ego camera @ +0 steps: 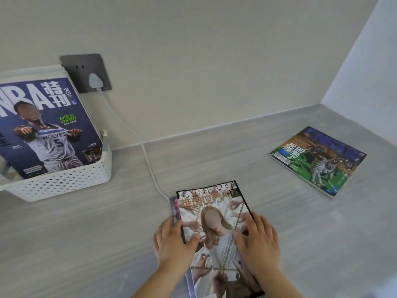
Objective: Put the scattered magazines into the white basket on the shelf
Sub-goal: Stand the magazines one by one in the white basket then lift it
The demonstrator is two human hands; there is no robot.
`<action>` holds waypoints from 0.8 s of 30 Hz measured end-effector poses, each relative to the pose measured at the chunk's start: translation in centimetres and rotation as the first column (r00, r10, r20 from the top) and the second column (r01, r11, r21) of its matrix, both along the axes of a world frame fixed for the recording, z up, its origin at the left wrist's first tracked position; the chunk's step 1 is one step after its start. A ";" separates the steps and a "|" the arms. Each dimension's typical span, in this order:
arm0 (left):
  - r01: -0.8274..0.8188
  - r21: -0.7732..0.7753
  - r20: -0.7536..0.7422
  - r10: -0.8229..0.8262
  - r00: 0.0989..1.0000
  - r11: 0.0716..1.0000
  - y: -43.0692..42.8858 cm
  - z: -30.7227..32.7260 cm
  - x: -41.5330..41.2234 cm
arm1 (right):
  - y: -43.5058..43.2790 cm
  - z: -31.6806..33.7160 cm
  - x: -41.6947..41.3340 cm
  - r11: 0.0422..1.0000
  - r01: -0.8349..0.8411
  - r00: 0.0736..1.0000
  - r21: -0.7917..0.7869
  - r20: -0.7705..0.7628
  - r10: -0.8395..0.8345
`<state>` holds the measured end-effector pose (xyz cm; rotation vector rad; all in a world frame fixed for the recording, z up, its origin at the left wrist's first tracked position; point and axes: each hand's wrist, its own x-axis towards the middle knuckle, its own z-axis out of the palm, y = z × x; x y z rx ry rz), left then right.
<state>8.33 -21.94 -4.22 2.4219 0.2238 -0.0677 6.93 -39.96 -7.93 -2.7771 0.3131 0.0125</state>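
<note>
Basket, far left of the hands, holds an NBA magazine: I count one done. Pale magazine under both hands: left hand pinches its edge, right hand lies flat on it. Green magazine up-right, untouched. Another beneath shows only a purple edge. Basket's left side is cut off.

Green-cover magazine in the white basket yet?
No, the green-cover magazine lies flat on the grey shelf at right, apart from the white basket, which holds the NBA magazine.
</note>
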 end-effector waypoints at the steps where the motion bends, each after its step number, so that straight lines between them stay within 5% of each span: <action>1: -0.030 -0.121 0.019 0.032 0.999 0.992 -0.2 0.3 0.1 | 0.0 0.0 0.0 1.000 0.001 1.000 0.011 0.006 -0.001; 4: -0.073 -0.570 -0.051 0.054 0.997 0.818 -0.8 1.0 0.2 | -0.3 0.3 0.1 0.997 0.006 1.000 0.073 0.013 -0.007; 6: -0.096 -0.663 -0.115 0.026 0.993 0.743 -1.0 1.3 0.1 | -0.5 0.6 0.2 0.995 0.016 1.000 0.099 0.008 -0.017; 9: -0.056 -0.653 -0.135 -0.043 0.990 0.755 -0.7 1.8 0.1 | -0.8 1.3 0.7 0.965 0.080 0.996 0.251 0.024 -0.088; 12: 0.079 -0.655 0.009 -0.097 0.995 0.752 0.7 3.3 0.5 | -0.9 2.4 1.5 0.908 0.121 0.989 0.401 0.028 -0.144; 18: 0.270 -0.648 0.260 -0.127 0.957 0.712 5.5 8.5 1.7 | 1.5 6.4 4.1 0.639 -0.011 1.000 0.769 0.020 -0.007; 24: 0.201 -0.621 0.347 0.036 0.937 0.758 12.5 10.7 3.1 | 7.0 9.8 7.0 0.557 -0.121 0.992 0.822 0.073 0.107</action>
